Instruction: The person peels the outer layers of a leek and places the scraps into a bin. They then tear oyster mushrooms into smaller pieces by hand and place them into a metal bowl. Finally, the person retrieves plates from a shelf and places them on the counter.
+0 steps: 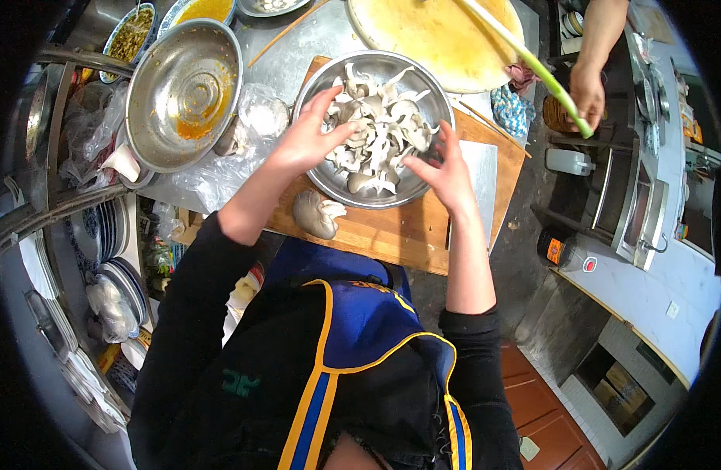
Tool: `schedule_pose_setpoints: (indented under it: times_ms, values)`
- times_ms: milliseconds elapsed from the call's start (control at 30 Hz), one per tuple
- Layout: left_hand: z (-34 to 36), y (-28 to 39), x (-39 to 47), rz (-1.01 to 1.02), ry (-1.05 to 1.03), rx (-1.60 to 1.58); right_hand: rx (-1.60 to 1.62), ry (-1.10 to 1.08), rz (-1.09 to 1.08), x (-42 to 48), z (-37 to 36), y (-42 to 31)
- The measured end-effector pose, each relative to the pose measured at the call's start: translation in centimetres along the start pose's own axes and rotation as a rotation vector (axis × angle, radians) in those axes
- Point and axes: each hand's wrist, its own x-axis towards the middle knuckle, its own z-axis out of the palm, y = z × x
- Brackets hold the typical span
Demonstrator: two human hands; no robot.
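Observation:
A steel bowl (419, 82) holding torn oyster mushrooms (375, 132) stands on a wooden cutting board (390, 235). My left hand (316, 132) is at the bowl's left side, thumb and fingers spread over the rim. Opposite it, my right hand (445, 167) reaches over the right rim with its fingers apart; whether the fingertips touch the mushrooms I cannot tell. Neither hand grips anything that I can see. A whole clump of oyster mushroom (317, 214) lies on the board in front of the bowl. To the right lies a cleaver's broad metal blade (479, 176), partly behind my right forearm.
An orange-stained steel basin (184, 97) stands left, near plastic bags (211, 182). Behind are a round yellowish board (437, 41), chopsticks (495, 129) and a knitted cloth (511, 111). Another person's hand (586, 97) holds a long green stalk (536, 67) at the upper right.

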Motion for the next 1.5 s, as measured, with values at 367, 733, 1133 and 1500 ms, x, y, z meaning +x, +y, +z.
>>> schedule_pose_setpoints:
  times_ms: [367,733,1133,1500]
  values:
    - [5.2,-1.7,4.7,-0.022,-0.03,-0.161,0.388,-0.021,-0.043,4.1,6.2,1.9]
    - [-2.6,1.9,-4.4,0.178,-0.005,0.276,-0.407,0.079,-0.458,-2.3,-0.4,-2.6]
    - [3.5,-6.5,-15.4,0.202,0.043,0.135,0.634,-0.44,0.428,-10.9,11.0,3.1]
    - [2.2,-4.7,-14.8,0.127,-0.026,0.219,-0.104,-0.446,0.074,-10.8,7.8,0.8]
